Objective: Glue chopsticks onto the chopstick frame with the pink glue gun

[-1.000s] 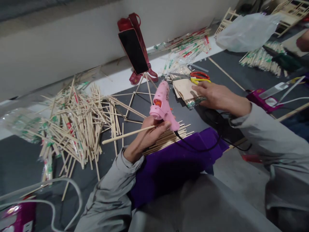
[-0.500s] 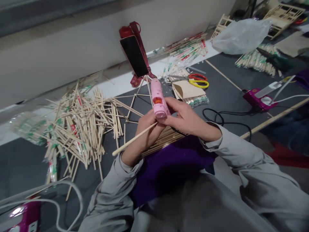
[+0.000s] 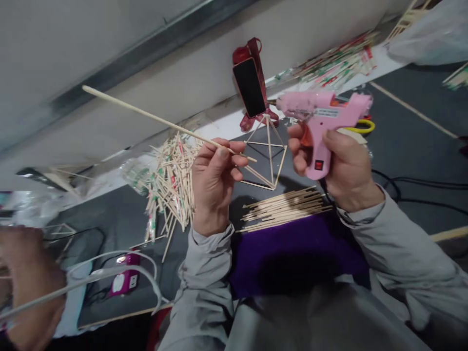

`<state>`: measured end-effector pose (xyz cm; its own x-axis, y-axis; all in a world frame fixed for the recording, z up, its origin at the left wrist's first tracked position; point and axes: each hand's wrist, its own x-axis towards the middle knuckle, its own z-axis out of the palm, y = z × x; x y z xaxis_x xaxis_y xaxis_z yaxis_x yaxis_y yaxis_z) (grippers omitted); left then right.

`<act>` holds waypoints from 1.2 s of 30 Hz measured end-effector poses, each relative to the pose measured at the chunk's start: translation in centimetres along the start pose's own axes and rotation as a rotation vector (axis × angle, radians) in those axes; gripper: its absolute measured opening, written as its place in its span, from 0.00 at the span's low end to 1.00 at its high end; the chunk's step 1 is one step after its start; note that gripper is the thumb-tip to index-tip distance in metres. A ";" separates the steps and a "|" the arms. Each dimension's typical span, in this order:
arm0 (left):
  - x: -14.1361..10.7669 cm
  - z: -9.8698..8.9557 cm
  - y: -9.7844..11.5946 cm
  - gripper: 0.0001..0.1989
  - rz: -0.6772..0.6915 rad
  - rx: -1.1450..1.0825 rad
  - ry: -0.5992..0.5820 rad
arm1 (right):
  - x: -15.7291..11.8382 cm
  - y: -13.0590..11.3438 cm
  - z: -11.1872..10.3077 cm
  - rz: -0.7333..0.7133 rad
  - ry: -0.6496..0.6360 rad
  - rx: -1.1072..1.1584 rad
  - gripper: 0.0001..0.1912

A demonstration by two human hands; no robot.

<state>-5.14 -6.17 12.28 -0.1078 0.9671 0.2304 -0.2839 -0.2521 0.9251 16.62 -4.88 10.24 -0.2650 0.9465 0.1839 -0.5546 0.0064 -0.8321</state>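
Between thumb and fingers, my left hand (image 3: 215,180) pinches a thin wooden stick (image 3: 153,118), which slants up and to the left. My right hand (image 3: 340,161) is wrapped round the handle of a pink hot glue gun (image 3: 321,109), its nozzle pointing left. Behind and between my hands stands a pyramid-like frame of glued sticks (image 3: 271,156), partly hidden by my left fingers. A row of loose sticks (image 3: 285,207) lies on the table in front of me, beside the purple cloth (image 3: 292,243).
A heap of sticks (image 3: 175,180), some in wrappers, lies on the left. A phone (image 3: 250,87) leans against a red bottle (image 3: 240,54) at the back. A purple power strip (image 3: 125,274) with white cables sits lower left, near another person's arm (image 3: 32,282). Black cable (image 3: 420,185) runs right.
My hands have moved apart. The glue gun has turned sideways in my right hand and gone right, while the stick in my left hand now points up-left. The view has swung left.
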 end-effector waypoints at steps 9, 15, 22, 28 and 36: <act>1.2 -1.3 -0.3 0.17 0.041 -0.103 0.238 | -1.9 0.7 -0.7 0.215 -0.153 0.113 0.23; 1.4 -1.4 -0.8 0.21 0.138 -0.027 0.308 | -2.2 1.2 -0.7 0.285 -0.241 0.104 0.23; 1.6 -1.8 -1.3 0.19 0.219 0.039 0.282 | -2.4 1.8 -0.9 0.308 -0.248 0.068 0.22; 1.8 -2.1 -1.7 0.17 0.236 0.089 0.281 | -2.5 1.6 -0.8 0.321 -0.201 0.026 0.21; 1.7 -2.1 -2.0 0.17 0.234 0.134 0.268 | -2.7 1.5 -0.7 0.329 -0.162 -0.028 0.22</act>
<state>-6.74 -4.08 10.17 -0.4053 0.8361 0.3697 -0.0970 -0.4415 0.8920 17.08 -7.20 8.07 -0.5481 0.8363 -0.0175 -0.3976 -0.2788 -0.8741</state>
